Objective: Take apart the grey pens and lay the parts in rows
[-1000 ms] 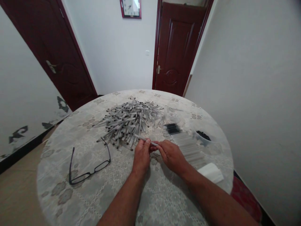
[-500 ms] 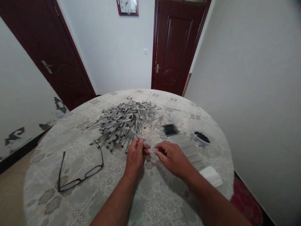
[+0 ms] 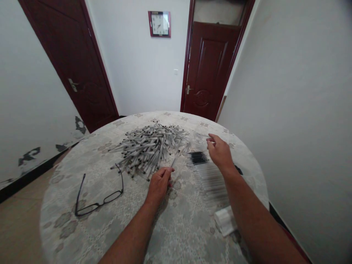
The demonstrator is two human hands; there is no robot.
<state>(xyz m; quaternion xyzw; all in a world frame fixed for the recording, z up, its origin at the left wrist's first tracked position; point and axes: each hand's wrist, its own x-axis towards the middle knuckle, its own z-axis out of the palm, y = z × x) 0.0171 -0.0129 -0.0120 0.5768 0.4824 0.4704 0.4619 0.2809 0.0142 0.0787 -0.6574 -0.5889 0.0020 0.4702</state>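
Note:
My left hand is closed around a slim whitish pen, which slants up and away towards a large heap of similar pens with dark ends. Farther right, my right hand is over the table with thumb and fingers a little apart, and I see nothing between them. It is close to a faint patch of small clear pieces. Below it lies a row of thin clear tubes with black ends. My right forearm hides most of a container of small black parts.
Black-framed glasses lie unfolded at the left of the round table, on its patterned cloth. A white folded or rolled item is beside my right forearm. Beyond the table are a wall clock and two dark red doors.
My right hand has moved away from my left, forward and to the right, and its fingers have parted. My left hand keeps the pen. The view has tilted up slightly.

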